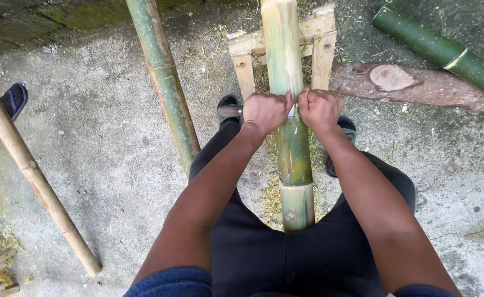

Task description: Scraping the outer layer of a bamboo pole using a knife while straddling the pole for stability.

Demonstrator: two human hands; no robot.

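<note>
The bamboo pole (291,148) lies between the person's legs, its far part resting on a wooden stand (323,49) for support. Left hand (265,111) and right hand (319,109) are closed tightly around a blade (292,111) laid across it.

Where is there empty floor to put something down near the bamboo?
The widest bare concrete lies between the tan pole and the leaning green pole. Another patch is bottom right, below the log. It is crowded around the middle bamboo, where both hands, left hand and right hand, grip a blade by the wooden stand.
</note>
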